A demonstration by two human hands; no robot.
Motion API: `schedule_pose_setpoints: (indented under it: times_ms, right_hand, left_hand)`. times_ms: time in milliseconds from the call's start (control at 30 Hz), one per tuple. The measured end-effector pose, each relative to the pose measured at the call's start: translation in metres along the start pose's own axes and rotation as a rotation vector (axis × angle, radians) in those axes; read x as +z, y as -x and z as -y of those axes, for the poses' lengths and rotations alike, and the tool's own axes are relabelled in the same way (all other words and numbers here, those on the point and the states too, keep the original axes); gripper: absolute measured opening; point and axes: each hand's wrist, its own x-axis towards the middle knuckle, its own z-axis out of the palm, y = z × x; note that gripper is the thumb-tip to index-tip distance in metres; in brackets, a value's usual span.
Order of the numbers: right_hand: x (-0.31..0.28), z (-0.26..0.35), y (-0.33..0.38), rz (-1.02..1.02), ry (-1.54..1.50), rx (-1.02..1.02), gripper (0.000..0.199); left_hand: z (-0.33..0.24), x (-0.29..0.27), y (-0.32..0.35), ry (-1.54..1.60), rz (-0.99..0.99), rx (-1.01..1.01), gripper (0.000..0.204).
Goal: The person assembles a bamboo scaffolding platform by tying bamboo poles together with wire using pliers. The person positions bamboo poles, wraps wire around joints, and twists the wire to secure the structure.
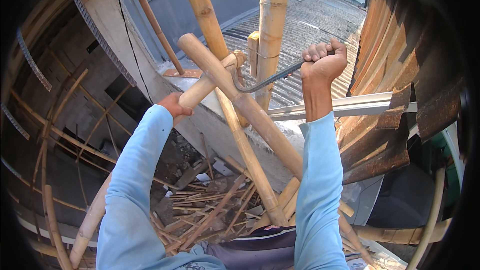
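Note:
My left hand [175,105] is wrapped round a light bamboo pole [202,90] that runs from the lower left up to a joint. A thicker bamboo pole [260,115] crosses over it there, slanting down to the right. From the crossing, a dark flat strap [272,79], possibly rubber, loops out and stretches to my right hand [325,60], which is closed in a fist on its end. Behind the joint stand a leaning bamboo pole [200,10] and an upright bamboo post [273,30]. How the strap passes round the back of the poles is hidden.
A corrugated roof [320,25] lies beyond the concrete wall edge [195,125]. Rusty metal sheets [380,45] hang at the right. Below are loose bamboo sticks and rubble [210,210]. Bent steel bars [95,25] jut in at the upper left.

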Motion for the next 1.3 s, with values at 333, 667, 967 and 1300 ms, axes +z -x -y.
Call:
schedule_pose_setpoints:
  times_ms: [333,667,967,1300]
  right_hand:
    - [-0.007,-0.011,0.007,0.077,-0.079,-0.060,0.032]
    - [-0.062,0.008,0.050,0.302,-0.012,-0.161,0.007]
    - [-0.051,0.070,0.059,0.410,1.086,-0.227,0.017]
    - [0.008,0.068,0.026,1.048,2.287,-0.137,0.045]
  left_hand:
    - [-0.002,0.001,0.005,-0.018,-0.038,-0.010,0.070]
    - [-0.031,0.009,0.020,-0.185,-0.483,0.114,0.079]
    - [-0.083,0.058,-0.075,-0.519,-0.900,0.635,0.038]
    - [-0.090,0.063,-0.089,-0.486,-0.811,0.778,0.026]
